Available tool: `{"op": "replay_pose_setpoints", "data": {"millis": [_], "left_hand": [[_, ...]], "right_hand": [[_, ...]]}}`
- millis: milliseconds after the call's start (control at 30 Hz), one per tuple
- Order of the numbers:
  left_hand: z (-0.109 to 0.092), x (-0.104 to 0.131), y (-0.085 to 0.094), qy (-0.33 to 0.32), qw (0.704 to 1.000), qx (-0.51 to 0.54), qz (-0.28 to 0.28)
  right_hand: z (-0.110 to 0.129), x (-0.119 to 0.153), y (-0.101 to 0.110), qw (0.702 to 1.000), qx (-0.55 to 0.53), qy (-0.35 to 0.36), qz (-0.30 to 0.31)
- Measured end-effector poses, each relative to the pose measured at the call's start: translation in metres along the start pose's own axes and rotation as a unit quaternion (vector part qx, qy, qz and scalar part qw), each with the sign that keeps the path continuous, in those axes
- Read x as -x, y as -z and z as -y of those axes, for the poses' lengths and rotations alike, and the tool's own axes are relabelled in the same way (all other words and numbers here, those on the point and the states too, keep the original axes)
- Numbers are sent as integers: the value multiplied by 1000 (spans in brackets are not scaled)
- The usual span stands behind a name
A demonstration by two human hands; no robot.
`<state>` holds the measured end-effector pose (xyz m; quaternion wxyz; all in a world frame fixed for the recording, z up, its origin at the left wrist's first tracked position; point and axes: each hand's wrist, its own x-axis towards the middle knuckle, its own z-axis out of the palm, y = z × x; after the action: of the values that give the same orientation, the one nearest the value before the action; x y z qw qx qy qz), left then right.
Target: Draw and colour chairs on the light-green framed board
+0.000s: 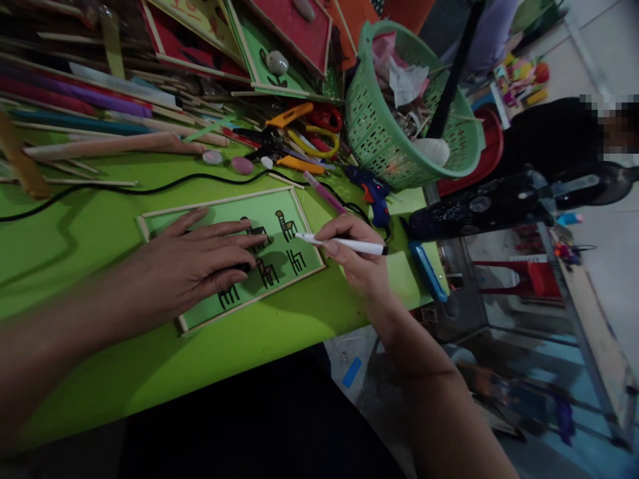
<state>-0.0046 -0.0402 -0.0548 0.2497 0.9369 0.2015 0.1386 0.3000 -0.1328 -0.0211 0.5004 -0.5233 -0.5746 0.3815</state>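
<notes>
A green card panel (200, 314) edged with thin wooden sticks lies on the bright green table. Several small chairs are drawn in dark lines on it, one chair drawing (286, 226) with brown colouring near the right end. My left hand (204, 256) rests flat across the panel, fingers stretched out, covering its left and middle part. Between the thumb and fingers of my right hand (357, 249) is a white marker pen (362, 246). Its tip points left, at the panel beside the upper right chair; whether it touches the card I cannot tell.
A green plastic basket (369, 123) of scraps stands at the back right, near a blue glue gun (372, 193). Scissors (317, 143), sticks and paper rolls crowd the back. A black cable (194, 177) crosses behind the panel. A dark bottle (469, 206) is at right.
</notes>
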Motion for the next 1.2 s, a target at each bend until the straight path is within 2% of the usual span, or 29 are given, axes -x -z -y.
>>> {"op": "replay_pose_setpoints", "data": {"millis": [167, 600, 1200], "left_hand": [[-1, -1, 4, 11, 999, 3, 38], [-5, -4, 9, 21, 998, 20, 54], [-8, -4, 7, 28, 999, 19, 40]], "right_hand": [[4, 0, -5, 998, 45, -42, 9], [5, 0, -7, 996, 81, -39, 12], [4, 0, -6, 995, 88, -30, 23]]}}
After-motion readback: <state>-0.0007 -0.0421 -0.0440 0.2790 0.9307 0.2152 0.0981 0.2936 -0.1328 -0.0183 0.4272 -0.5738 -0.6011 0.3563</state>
